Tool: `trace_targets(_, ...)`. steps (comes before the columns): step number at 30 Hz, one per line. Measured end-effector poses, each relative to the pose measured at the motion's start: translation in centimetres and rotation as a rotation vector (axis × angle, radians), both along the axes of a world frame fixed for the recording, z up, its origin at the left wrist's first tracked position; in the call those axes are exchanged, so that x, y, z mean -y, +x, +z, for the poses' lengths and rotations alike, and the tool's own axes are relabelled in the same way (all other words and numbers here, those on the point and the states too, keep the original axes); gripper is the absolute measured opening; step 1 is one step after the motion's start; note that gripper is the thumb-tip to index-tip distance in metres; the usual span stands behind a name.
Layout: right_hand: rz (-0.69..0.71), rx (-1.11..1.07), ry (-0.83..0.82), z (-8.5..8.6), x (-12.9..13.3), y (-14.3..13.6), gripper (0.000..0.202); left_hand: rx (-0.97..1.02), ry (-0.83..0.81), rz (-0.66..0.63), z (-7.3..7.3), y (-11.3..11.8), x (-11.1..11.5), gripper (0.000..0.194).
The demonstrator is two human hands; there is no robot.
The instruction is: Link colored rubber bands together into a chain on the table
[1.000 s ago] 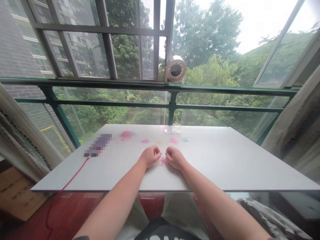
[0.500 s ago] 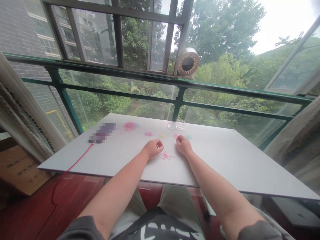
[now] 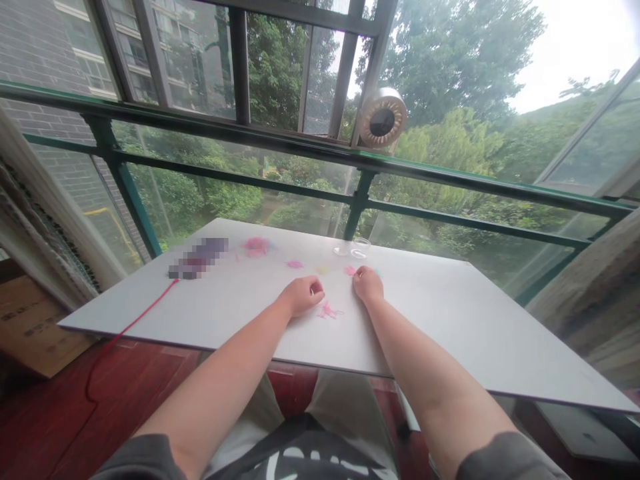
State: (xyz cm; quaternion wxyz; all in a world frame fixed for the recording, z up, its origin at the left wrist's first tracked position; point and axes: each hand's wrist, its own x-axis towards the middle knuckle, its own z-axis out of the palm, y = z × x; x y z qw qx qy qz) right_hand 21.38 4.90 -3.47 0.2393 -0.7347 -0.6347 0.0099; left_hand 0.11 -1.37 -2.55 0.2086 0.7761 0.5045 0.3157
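Toward the middle of the white table's (image 3: 465,340) near edge, a little way in from it, lies a loose tangle of pink strands (image 3: 329,311), its thin ends splayed over the surface. They could be small elastic bands, though from where I stand they are too fine to be sure. Just to the left of the tangle rests the left hand (image 3: 301,295), its fingers curled round toward the thumb with a small hollow showing between them; I cannot tell whether anything is pinched there. The right hand (image 3: 369,285) is farther in toward the far edge, thumb and fingertips bunched close at the right side of a small pink cluster (image 3: 350,270). Whether they are clamped on a piece of it, I cannot tell.

That cluster belongs to a row parallel to the far edge: a purple cluster (image 3: 295,264) on the left, then a faint yellow cluster (image 3: 323,270), then the pink, with a pale blue cluster (image 3: 379,273) partly hidden behind the right hand. Beyond the row, beside the far edge, stand clear round containers (image 3: 360,251). Nearer the far left corner sits a larger pink-and-blue heap (image 3: 257,246). Along the left edge lies a blurred-out object (image 3: 199,259), from which a red cable (image 3: 147,309) runs over the near edge toward the floor. Past the far edge, a round silvery device (image 3: 383,123) stands on the green railing (image 3: 425,168).
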Motion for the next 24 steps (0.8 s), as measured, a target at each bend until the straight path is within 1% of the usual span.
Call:
trace_targets(4,-0.012,-0.013,0.022,-0.13,-0.08,0.1,0.02,-0.007,-0.006,0.0,0.25,0.03,0.13,0.018)
trace_targets(11,0.025,-0.06,0.143,-0.58,0.09,0.45,0.02,0.028,-0.016,-0.007,0.17,0.03,0.12,0.018)
trace_targets(15,0.059,-0.101,0.132,-0.54,0.17,0.62,0.021,0.025,-0.016,0.002,0.23,0.01,0.16,0.017)
trace_targets(19,0.093,-0.171,0.1,-0.49,0.37,0.71,0.023,0.024,-0.021,-0.014,0.23,-0.07,0.11,0.017)
trace_targets(24,0.102,-0.305,0.168,-0.35,0.81,0.86,0.029,0.02,-0.005,-0.03,0.02,-0.27,-0.21,0.019)
